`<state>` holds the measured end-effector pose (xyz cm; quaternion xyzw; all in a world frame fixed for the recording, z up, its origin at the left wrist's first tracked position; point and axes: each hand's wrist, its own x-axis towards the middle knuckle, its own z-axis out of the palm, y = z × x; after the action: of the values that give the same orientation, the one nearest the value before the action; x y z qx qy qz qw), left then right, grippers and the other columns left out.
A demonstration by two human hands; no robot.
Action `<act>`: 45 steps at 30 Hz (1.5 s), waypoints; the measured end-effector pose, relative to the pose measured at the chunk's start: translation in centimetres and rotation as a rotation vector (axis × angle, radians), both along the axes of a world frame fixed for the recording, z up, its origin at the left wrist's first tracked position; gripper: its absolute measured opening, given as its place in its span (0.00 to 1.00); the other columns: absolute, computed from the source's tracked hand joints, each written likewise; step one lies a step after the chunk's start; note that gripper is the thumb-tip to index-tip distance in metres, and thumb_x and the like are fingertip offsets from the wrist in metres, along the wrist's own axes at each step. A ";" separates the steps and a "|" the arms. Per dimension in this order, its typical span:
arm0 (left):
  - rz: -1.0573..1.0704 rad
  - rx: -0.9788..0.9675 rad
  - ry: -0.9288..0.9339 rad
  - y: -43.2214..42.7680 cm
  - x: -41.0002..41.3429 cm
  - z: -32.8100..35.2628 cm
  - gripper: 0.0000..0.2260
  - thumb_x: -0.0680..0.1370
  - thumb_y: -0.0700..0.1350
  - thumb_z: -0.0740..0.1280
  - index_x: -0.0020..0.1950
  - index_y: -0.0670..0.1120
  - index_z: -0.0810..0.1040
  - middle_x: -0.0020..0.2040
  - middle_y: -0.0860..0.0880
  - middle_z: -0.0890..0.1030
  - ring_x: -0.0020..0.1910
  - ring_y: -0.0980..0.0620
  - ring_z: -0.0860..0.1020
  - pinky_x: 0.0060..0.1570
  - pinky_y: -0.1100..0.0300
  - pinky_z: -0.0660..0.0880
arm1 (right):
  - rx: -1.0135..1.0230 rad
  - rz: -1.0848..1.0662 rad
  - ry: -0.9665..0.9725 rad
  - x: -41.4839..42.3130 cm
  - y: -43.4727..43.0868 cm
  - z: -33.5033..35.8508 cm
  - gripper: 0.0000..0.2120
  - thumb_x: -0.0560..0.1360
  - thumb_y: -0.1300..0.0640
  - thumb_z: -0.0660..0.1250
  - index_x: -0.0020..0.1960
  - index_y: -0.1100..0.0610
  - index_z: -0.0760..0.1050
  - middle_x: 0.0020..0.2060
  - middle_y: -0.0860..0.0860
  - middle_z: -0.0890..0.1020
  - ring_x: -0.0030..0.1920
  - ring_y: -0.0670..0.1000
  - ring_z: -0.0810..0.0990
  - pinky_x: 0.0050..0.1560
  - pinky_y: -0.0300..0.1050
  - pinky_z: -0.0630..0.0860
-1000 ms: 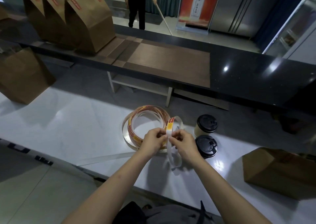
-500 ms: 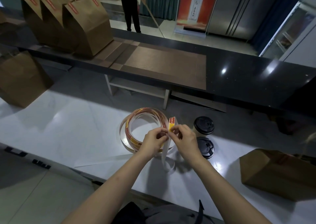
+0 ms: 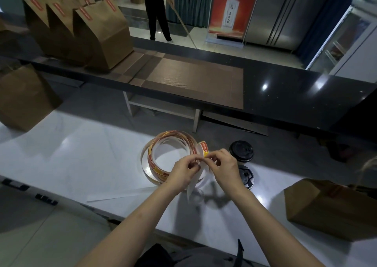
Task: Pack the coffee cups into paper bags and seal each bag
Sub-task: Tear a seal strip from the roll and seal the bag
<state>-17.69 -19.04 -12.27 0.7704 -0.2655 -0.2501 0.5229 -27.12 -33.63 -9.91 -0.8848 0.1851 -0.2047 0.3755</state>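
Observation:
A loose coil of sticker strip (image 3: 163,152), red and yellow labels on white backing, lies on the white counter (image 3: 81,154). My left hand (image 3: 183,174) pinches the strip's backing just in front of the coil. My right hand (image 3: 223,167) pinches a red-yellow sticker (image 3: 204,147) at the strip's raised end. Two coffee cups with black lids (image 3: 241,151) (image 3: 247,177) stand right beside my right hand. A brown paper bag (image 3: 330,207) lies on its side at the right. The backing tail curls down below my hands.
Three sealed paper bags (image 3: 102,34) stand on the dark upper counter at the back left. Another brown bag (image 3: 24,99) stands at the far left. A brown mat (image 3: 193,81) covers the upper counter's middle. A person with a long pole (image 3: 159,13) stands beyond it.
My hands have shifted slightly right and further from me along the strip. The sticker end has bent over to the right, held by my right hand. The camera has tilted a little.

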 end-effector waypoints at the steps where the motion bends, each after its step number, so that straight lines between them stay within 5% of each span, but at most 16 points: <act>1: 0.000 -0.013 0.013 0.0 0.0 0.0 0.13 0.83 0.37 0.66 0.58 0.55 0.83 0.43 0.57 0.81 0.45 0.58 0.80 0.46 0.69 0.75 | -0.021 0.005 0.000 0.0 -0.1 0.0 0.03 0.75 0.58 0.79 0.48 0.54 0.86 0.42 0.49 0.78 0.46 0.44 0.78 0.44 0.30 0.71; 5: 0.009 -0.062 0.057 -0.2 0.0 0.1 0.12 0.82 0.37 0.68 0.56 0.54 0.85 0.47 0.53 0.86 0.50 0.54 0.84 0.52 0.61 0.80 | -0.090 0.041 0.011 0.0 0.0 0.1 0.06 0.73 0.58 0.80 0.49 0.55 0.85 0.42 0.48 0.78 0.45 0.42 0.77 0.44 0.29 0.71; 12: 0.016 0.000 0.002 -0.1 0.0 -0.1 0.12 0.82 0.38 0.68 0.58 0.54 0.85 0.50 0.57 0.85 0.51 0.61 0.82 0.51 0.70 0.76 | -0.103 0.010 0.000 -0.1 -0.3 0.3 0.01 0.75 0.60 0.78 0.47 0.55 0.87 0.40 0.47 0.79 0.41 0.43 0.78 0.44 0.35 0.74; 27: 0.090 0.111 -0.049 0.6 0.5 0.4 0.07 0.80 0.41 0.71 0.50 0.53 0.85 0.45 0.60 0.85 0.46 0.67 0.80 0.43 0.76 0.71 | -0.215 -0.077 -0.052 0.7 -3.5 5.9 0.01 0.77 0.62 0.75 0.48 0.58 0.85 0.43 0.48 0.79 0.41 0.43 0.77 0.45 0.26 0.69; 35: 0.071 0.166 -0.028 1.0 0.9 0.2 0.07 0.82 0.43 0.70 0.51 0.55 0.83 0.48 0.58 0.85 0.50 0.56 0.82 0.53 0.59 0.77 | -0.368 -0.078 -0.164 1.0 -4.7 8.4 0.03 0.76 0.64 0.76 0.49 0.59 0.86 0.42 0.50 0.80 0.44 0.53 0.80 0.48 0.47 0.77; 45: 0.069 0.183 -0.065 1.5 1.0 0.1 0.05 0.81 0.43 0.71 0.54 0.51 0.85 0.49 0.55 0.86 0.50 0.54 0.83 0.55 0.53 0.81 | -0.369 -0.139 -0.229 0.6 -5.4 10.6 0.03 0.78 0.62 0.75 0.51 0.59 0.86 0.43 0.50 0.82 0.46 0.52 0.81 0.50 0.48 0.80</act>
<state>-16.68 -17.58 -12.21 0.8313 -0.2318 -0.2298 0.4498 -26.56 -39.08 0.69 -0.8946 0.1614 -0.3595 0.2107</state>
